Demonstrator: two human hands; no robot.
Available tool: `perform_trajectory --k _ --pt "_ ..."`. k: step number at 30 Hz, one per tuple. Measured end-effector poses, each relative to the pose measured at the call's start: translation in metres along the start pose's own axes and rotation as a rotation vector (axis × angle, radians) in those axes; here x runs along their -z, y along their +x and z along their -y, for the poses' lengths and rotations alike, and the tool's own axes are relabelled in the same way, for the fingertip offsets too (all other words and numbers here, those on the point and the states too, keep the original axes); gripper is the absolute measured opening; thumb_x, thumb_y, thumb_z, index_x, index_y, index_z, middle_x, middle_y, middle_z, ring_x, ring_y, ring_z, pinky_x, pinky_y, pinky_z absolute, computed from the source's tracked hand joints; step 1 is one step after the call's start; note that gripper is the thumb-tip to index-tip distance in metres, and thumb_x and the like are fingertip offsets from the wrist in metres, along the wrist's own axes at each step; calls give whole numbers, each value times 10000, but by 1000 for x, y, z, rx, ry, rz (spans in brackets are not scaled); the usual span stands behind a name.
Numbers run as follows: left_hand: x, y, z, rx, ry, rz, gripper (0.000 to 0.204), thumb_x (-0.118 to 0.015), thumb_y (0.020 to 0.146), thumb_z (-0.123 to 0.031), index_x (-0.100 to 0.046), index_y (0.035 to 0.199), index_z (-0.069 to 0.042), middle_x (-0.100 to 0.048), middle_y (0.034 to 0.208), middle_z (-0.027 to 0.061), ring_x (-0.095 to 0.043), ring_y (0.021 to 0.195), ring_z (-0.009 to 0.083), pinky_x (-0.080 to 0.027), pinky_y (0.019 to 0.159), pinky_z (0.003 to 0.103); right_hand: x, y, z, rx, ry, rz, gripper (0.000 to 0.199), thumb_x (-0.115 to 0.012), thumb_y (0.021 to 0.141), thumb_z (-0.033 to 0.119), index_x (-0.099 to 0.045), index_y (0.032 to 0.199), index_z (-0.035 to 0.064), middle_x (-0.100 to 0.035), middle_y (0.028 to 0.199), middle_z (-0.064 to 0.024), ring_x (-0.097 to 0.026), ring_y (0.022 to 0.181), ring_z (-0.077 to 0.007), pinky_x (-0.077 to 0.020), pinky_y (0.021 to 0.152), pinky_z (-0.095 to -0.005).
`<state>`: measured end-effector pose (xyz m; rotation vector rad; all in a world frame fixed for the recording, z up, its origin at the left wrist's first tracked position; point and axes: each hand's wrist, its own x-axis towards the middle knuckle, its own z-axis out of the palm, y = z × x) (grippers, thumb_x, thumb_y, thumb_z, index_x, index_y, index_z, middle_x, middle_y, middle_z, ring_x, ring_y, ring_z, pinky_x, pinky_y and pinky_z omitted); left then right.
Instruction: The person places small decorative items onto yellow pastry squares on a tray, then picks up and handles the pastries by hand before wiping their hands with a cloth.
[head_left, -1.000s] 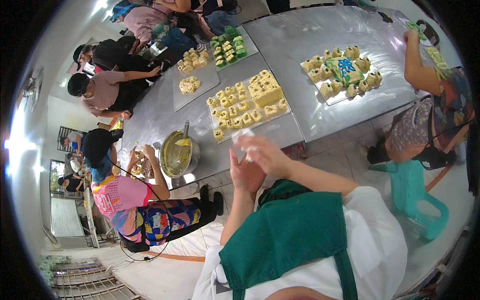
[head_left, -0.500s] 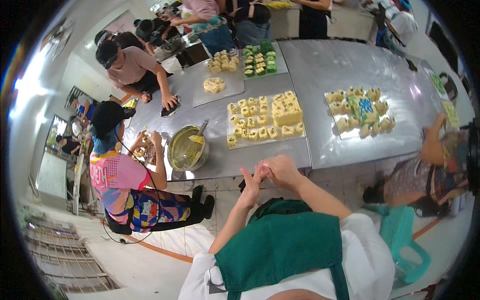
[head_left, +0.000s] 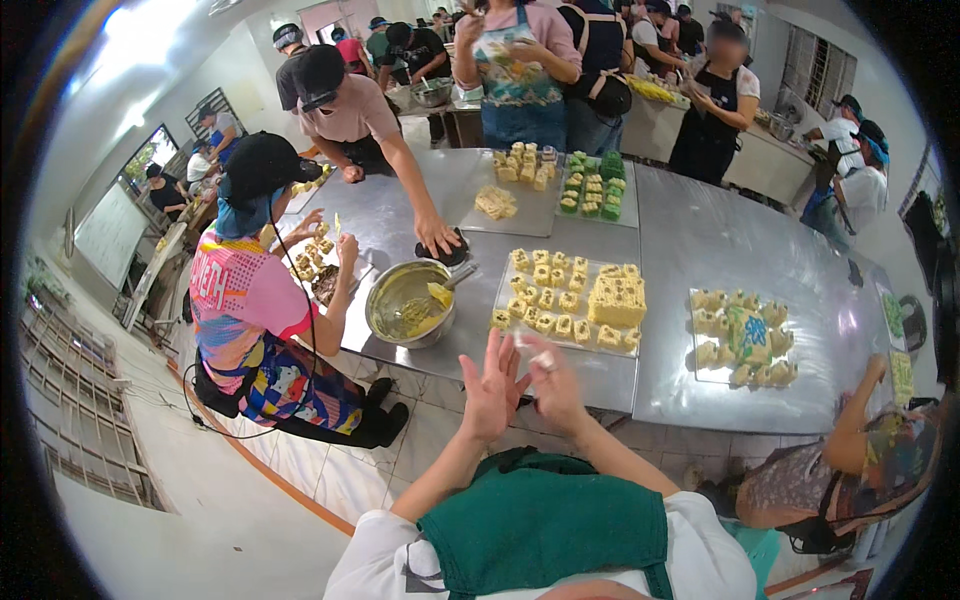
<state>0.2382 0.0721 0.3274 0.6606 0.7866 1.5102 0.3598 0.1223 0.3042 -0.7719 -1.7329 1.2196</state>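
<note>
My left hand (head_left: pixel 488 392) is raised in front of the table's near edge, palm showing and fingers spread, with nothing in it. Close beside it is my right hand (head_left: pixel 556 388), smeared by motion. A small whitish patch shows at its fingertips; I cannot make out what it is. Just beyond my hands lies a white board (head_left: pixel 510 297) with rows of small yellow frosted cakes and one larger yellow frosted block cake (head_left: pixel 617 300). To their left stands a metal mixing bowl (head_left: pixel 385 318) with yellow cream smeared inside and a spatula (head_left: pixel 440 294) leaning in it.
At left, a person in a pink patterned shirt (head_left: pixel 250 285) works over small cakes. Another person's hand (head_left: pixel 437 233) presses a dark cloth on the metal table (head_left: pixel 660 395). Rightward is a decorated cake (head_left: pixel 750 335) ringed by small ones; green cakes (head_left: pixel 592 188) sit farther back.
My hands have come apart from being clasped together, and my left fingers have spread. The view has tilted upward. The person across the table has reached farther over with the dark cloth.
</note>
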Motion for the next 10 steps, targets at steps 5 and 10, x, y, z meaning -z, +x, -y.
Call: perform_trajectory --k 5,10 --pt "11 5 -19 -118 -256 -165 905 -235 849 -766 0 1505 -190 -207 1514 128 -225 1392 291 -257 1089 470 -36 10 21 353 -100 259 466 -436 959 104 -351 1415 60 -340 1460 -182 -318 1359 -340 -272 1108 -402" --pt "50 18 -34 -207 -377 -156 882 -294 856 -742 -20 1508 -215 -206 1513 147 -218 1394 309 -239 1060 570 -51 25 21 577 -156 416 469 -463 948 92 -366 1406 65 -325 1464 -198 -337 1349 -348 -255 1114 -459"
